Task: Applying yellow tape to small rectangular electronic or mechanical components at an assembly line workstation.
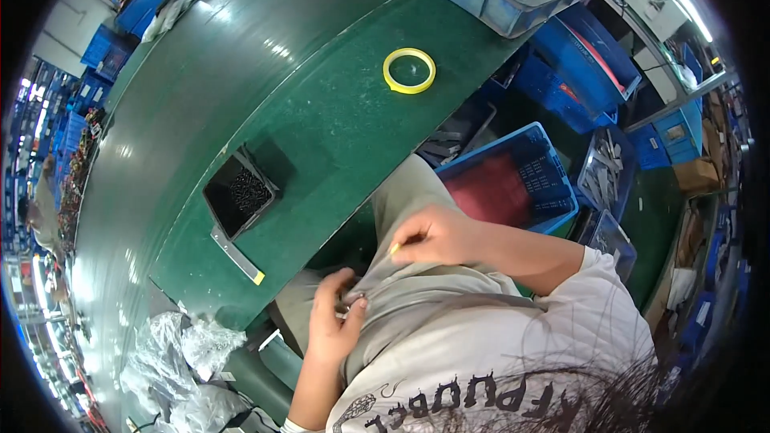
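Note:
Over my lap, my right hand (437,236) pinches a small yellow piece (395,248), which looks like tape. My left hand (334,322) is lower and to the left, its fingers and thumb curled toward each other around something small and dark that I cannot make out. On the green table ahead stands a black bin (226,221) holding many small dark screw-like pieces. Beside that bin lies a flat metal strip (235,254) with yellow at its near end. A roll of yellow tape (388,72) rests farther off on the table.
A blue crate (489,2) full of metal parts sits at the table's far end. To my right are an open blue bin (564,184) with a reddish bottom and a tub of metal strips (603,167). Clear plastic bags (172,361) lie at the lower left.

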Available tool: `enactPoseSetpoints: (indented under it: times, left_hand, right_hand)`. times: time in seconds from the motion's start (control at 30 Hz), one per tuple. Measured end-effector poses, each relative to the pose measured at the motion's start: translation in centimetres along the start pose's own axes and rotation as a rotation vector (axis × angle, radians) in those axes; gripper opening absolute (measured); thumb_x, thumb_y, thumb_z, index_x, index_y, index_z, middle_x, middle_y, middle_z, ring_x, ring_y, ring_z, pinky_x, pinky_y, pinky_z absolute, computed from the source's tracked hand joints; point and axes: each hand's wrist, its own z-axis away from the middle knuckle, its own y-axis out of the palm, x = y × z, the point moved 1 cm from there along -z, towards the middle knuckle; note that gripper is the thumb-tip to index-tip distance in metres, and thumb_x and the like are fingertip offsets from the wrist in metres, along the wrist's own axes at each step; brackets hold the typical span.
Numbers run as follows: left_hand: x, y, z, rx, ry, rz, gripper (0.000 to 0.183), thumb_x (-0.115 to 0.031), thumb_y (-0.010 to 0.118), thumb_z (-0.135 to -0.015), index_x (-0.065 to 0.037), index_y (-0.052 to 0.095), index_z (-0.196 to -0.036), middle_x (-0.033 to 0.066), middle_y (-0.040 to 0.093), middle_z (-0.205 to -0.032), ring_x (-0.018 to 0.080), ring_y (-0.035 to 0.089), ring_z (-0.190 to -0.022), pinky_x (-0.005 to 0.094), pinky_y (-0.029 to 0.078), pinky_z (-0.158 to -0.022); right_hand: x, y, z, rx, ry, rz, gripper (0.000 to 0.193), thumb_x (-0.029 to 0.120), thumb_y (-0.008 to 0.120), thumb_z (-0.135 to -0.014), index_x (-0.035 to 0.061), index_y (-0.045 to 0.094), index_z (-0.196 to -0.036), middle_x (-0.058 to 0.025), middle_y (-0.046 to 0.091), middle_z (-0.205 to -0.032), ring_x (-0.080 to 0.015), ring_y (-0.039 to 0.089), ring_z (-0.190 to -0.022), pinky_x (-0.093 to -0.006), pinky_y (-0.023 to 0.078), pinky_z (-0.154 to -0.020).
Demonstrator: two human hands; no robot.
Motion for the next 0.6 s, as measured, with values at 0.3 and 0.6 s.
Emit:
enactPoseSetpoints:
  times: [0.3, 0.6]
  left_hand:
    - [0.9, -6.7, -3.7, -0.750, 0.103, -0.787, 0.045, -0.018, 0.074, -0.085, 0.003, 0.058, -0.121, 0.0224, 0.059, -0.124, 0.0415, 0.055, -0.115, 0.0477, 0.045, -0.100]
    - [4.9, -12.7, -3.3, -0.673, -0.360, -0.907, 0.022, -0.019, 0.070, -0.086, -0.002, 0.065, -0.100, 0.0210, 0.055, -0.134, 0.0435, 0.052, -0.123, 0.0494, 0.046, -0.102]
  right_hand:
    - [-2.5, -0.8, 1.7, -0.545, 0.098, -0.394, 0.004, 0.004, 0.069, -0.087, 0.0021, 0.070, -0.091, -0.0008, 0.064, -0.077, -0.0079, 0.057, -0.069, -0.0253, 0.044, -0.061]
    - [0.8, 3.6, -2.3, -0.201, 0.002, -0.163, 0.004, -0.001, 0.068, -0.089, -0.0040, 0.069, -0.091, -0.0006, 0.060, -0.085, -0.0049, 0.049, -0.066, -0.0218, 0.036, -0.059]
